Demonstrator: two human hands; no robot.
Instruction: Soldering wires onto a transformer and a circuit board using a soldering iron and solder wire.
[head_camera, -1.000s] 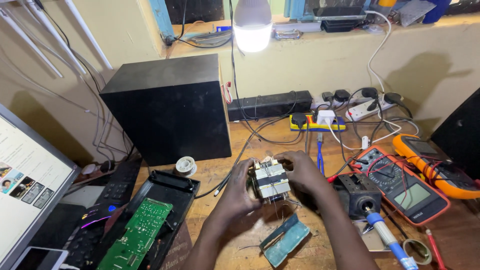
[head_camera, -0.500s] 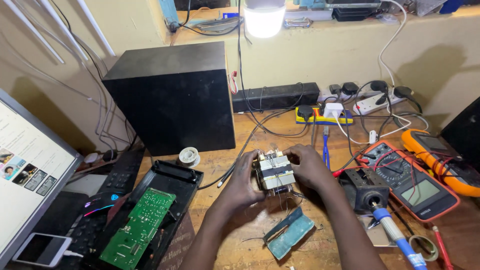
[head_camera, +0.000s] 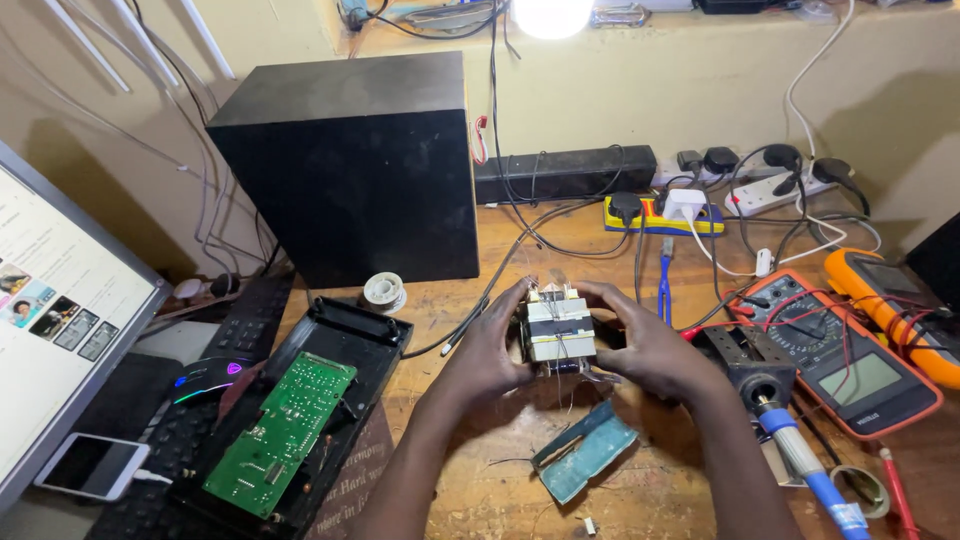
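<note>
Both hands grip one small transformer (head_camera: 557, 330) at bench centre, held just above the wooden bench (head_camera: 480, 470).

- Left hand (head_camera: 487, 350): cupped on the transformer's left side, fingertips curled over the top edge.
- Right hand (head_camera: 650, 345): cupped on the right side, fingers reaching over the top, thumb underneath.
- Transformer: pale tape round the middle, metal core, thin wires hanging below.

Surroundings:
- Near side, just below the hands: small blue-green board (head_camera: 585, 450) flat on the bench.
- Left: green circuit board (head_camera: 280, 435) in an open black case (head_camera: 345, 335); solder reel (head_camera: 383, 291) beyond it.
- Far left: black speaker box (head_camera: 350, 170).
- Right: soldering iron w/ blue handle (head_camera: 800, 460); red multimeter (head_camera: 850, 360); orange meter (head_camera: 895, 310) at far right.
- Far: yellow power strip (head_camera: 660, 215) by the wall.
</note>
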